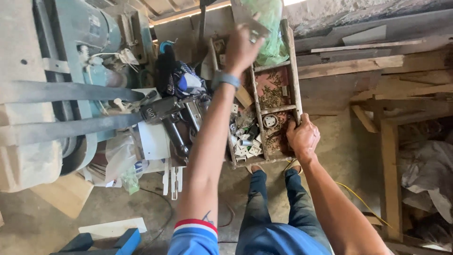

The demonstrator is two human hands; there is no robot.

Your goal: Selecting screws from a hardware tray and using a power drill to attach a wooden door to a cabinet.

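Left hand pinches 1 metal piece, perhaps a bracket; right hand grips 1 wooden tray

Open floor lies right of the wooden tray, while a power tool and belt machine crowd its left.

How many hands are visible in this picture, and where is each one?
2. The left hand is raised over the far end of the wooden tray, holding a small metal piece. The right hand grips the tray's near right edge. No other hands show.
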